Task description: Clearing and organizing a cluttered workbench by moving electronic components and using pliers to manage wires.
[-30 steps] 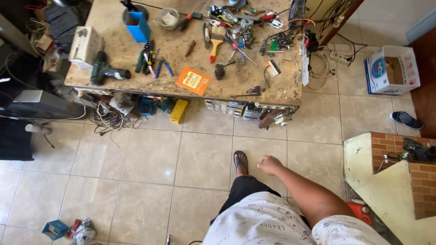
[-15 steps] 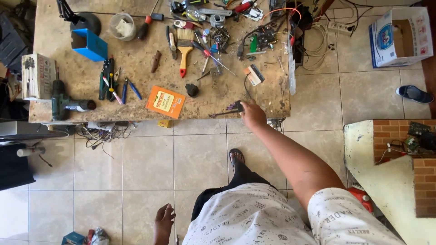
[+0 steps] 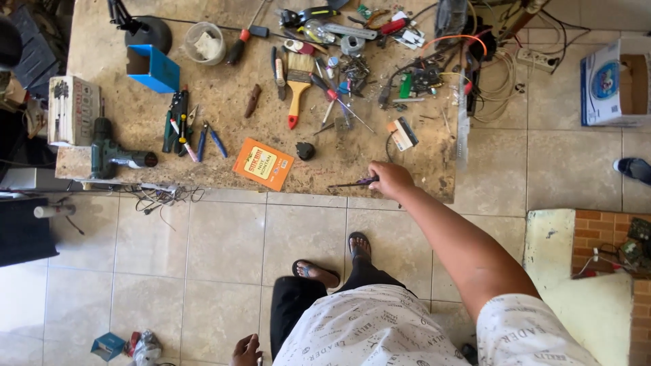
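The dark slim tool (image 3: 352,183) was gripped by the right hand (image 3: 390,179) at the tabletop (image 3: 203,163) edge, its long axis pointing toward nine o'clock. The left hand (image 3: 245,350) hung loosely curled, holding nothing.

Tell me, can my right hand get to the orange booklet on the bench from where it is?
Probably yes. The right hand rests at the bench's front edge on a thin dark tool, and the orange booklet lies just left with bare benchtop between.

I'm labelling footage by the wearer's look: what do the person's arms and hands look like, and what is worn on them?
Both hands are bare, no gloves, rings or watch visible. The right hand leads to a bare forearm and a short white sleeve with grey printed lettering. Only part of the left hand shows at the bottom edge.
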